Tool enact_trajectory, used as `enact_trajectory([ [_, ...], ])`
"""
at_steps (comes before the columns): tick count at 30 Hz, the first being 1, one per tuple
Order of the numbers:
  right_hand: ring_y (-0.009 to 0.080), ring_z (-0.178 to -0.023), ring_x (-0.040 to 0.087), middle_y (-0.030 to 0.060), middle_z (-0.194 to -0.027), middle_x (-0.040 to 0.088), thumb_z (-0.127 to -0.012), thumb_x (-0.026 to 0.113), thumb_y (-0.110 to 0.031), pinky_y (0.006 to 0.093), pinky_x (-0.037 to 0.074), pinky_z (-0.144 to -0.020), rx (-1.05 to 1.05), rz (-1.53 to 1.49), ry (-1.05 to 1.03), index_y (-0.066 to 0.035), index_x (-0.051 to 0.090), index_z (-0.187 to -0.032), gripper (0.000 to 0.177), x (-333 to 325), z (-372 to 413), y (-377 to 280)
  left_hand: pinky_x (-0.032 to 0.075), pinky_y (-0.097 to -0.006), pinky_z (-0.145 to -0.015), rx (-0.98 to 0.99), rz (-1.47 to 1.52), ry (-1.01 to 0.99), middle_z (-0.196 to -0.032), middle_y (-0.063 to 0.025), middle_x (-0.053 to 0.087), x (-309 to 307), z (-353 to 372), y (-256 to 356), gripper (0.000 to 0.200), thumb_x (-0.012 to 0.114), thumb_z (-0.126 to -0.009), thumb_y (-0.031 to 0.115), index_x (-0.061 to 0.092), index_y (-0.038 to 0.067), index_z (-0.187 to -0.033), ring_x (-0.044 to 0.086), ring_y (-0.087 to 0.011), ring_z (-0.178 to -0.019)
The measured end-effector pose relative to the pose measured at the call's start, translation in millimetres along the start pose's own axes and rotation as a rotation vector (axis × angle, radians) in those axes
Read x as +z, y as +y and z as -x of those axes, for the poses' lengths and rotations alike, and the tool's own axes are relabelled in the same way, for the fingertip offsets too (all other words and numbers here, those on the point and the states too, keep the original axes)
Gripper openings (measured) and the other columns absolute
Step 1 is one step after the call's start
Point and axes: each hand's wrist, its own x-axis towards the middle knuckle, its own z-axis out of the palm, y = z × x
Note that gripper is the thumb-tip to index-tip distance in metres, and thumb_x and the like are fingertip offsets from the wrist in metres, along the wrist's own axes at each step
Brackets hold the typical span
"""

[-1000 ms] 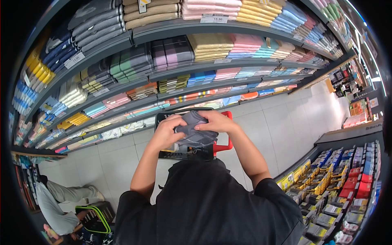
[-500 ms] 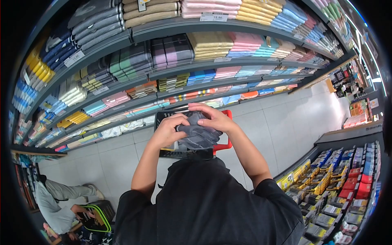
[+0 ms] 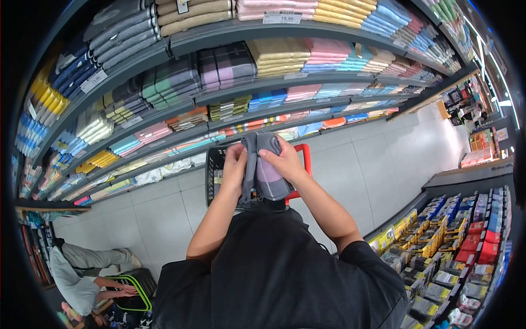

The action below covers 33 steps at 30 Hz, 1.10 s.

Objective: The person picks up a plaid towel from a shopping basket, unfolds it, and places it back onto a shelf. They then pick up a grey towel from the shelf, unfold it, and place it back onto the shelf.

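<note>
A grey and purple plaid cloth, partly folded, is held up between my two hands above a black basket with a red handle. My left hand pinches the cloth's left edge, its fingers closed. On the other side my right hand is wrapped round the cloth, with the thumb lying on its front. Part of the basket's inside shows at the left, and the cloth covers much of the rest.
Shelves of folded towels run across the front. A bin of packaged goods stands at the right. Another person with a green-rimmed basket is at the lower left.
The cloth has gone from a crumpled bundle to a more upright, folded shape with purple showing. My hands have moved apart to its sides. The other person's hands have shifted at their basket.
</note>
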Motion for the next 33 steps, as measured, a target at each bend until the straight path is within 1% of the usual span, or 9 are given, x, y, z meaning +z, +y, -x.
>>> enact_trajectory([
  [1, 0.0125, -0.094, 0.06, 0.0079, -0.103, 0.066, -0.084, 0.072, -0.018, 0.0289, 0.047, -0.085, 0.0, 0.021, 0.011, 0.001, 0.057, -0.116, 0.04, -0.7, 1.3, 2.5, 0.043, -0.0381, -0.099, -0.234, 0.274, -0.108, -0.124, -0.0126, 0.057, -0.5, 3.5, 0.5, 0.042, 0.06, -0.095, 0.03, 0.052, 0.005, -0.128, 0.055, -0.0244, -0.114],
  [2, 0.0122, -0.094, 0.059, 0.0073, -0.103, 0.066, -0.085, 0.072, -0.019, 0.0287, 0.047, -0.085, -0.001, 0.041, 0.021, 0.001, 0.057, -0.116, 0.04, -1.6, 0.6, 5.4, 0.045, -0.0385, -0.099, -0.31, 0.325, -0.119, -0.124, -0.0117, 0.06, 1.9, 8.5, 0.1, 0.046, 0.052, -0.098, 0.04, 0.052, 0.006, -0.129, 0.058, -0.0234, -0.112],
  [5, 0.011, -0.097, 0.058, 0.005, -0.106, 0.065, -0.087, 0.069, -0.015, 0.028, 0.046, -0.087, 0.021, 0.029, -0.008, 0.0, 0.057, -0.119, 0.038, -6.5, -0.4, 3.1, 0.048, -0.0391, -0.096, -0.377, 0.424, -0.197, -0.127, -0.0124, 0.059, 3.2, 16.1, 13.0, 0.049, 0.054, -0.097, 0.041, 0.051, 0.005, -0.13, 0.06, -0.0245, -0.111],
  [9, 0.0102, -0.099, 0.057, 0.0035, -0.107, 0.064, -0.088, 0.067, -0.013, 0.0276, 0.046, -0.089, 0.044, 0.037, -0.084, -0.001, 0.057, -0.121, 0.036, -9.3, -0.1, -5.7, 0.05, -0.0376, -0.093, -0.234, 0.234, -0.27, -0.121, -0.0127, 0.061, -6.4, 7.8, 7.1, 0.049, 0.06, -0.094, 0.037, 0.051, 0.004, -0.129, 0.061, -0.0221, -0.109],
  [12, 0.0083, -0.092, 0.057, 0.002, -0.099, 0.064, -0.087, 0.069, -0.015, 0.0263, 0.047, -0.083, 0.07, -0.077, -0.07, -0.001, 0.058, -0.116, 0.034, -7.0, 2.5, -11.6, 0.051, -0.0366, -0.092, -0.304, 0.269, -0.304, -0.118, -0.0121, 0.062, -17.2, 3.1, 14.1, 0.048, 0.062, -0.092, 0.032, 0.051, 0.002, -0.127, 0.062, -0.0208, -0.107],
  [15, 0.008, -0.093, 0.056, 0.0012, -0.101, 0.063, -0.087, 0.069, -0.013, 0.0258, 0.046, -0.084, 0.081, -0.142, -0.108, -0.001, 0.058, -0.116, 0.033, -8.5, 4.3, -13.2, 0.051, -0.0359, -0.091, -0.24, 0.273, -0.347, -0.115, -0.0112, 0.063, -16.2, 11.6, 22.7, 0.045, 0.065, -0.091, 0.028, 0.053, 0.001, -0.124, 0.063, -0.0204, -0.103],
  [18, 0.0082, -0.096, 0.056, 0.0017, -0.105, 0.063, -0.087, 0.07, -0.013, 0.026, 0.046, -0.086, 0.123, -0.12, -0.115, -0.001, 0.058, -0.118, 0.035, -12.0, 5.0, -13.4, 0.051, -0.0345, -0.09, -0.289, 0.136, -0.249, -0.111, -0.0096, 0.065, -15.9, 6.3, 22.7, 0.042, 0.066, -0.09, 0.023, 0.053, 0.0, -0.123, 0.064, -0.019, -0.099],
  [25, 0.0098, -0.099, 0.058, 0.0033, -0.109, 0.064, -0.089, 0.066, -0.009, 0.0269, 0.046, -0.088, 0.06, -0.148, 0.233, 0.0, 0.058, -0.12, 0.033, -71.9, -4.0, -14.7, 0.051, -0.032, -0.086, -0.103, 0.129, -0.096, -0.108, -0.0072, 0.067, -64.7, -12.1, 34.0, 0.032, 0.069, -0.089, 0.015, 0.059, 0.002, -0.116, 0.064, -0.0155, -0.096],
  [33, 0.0087, -0.091, 0.058, 0.0023, -0.102, 0.064, -0.09, 0.062, -0.006, 0.0254, 0.047, -0.081, -0.025, -0.024, 0.225, 0.0, 0.06, -0.114, 0.025, -115.3, -3.5, -24.4, 0.047, -0.0284, -0.088, 0.088, -0.056, -0.139, -0.106, -0.0056, 0.068, -98.1, -18.7, 70.9, 0.023, 0.066, -0.09, 0.009, 0.062, 0.002, -0.111, 0.062, -0.0132, -0.096],
])
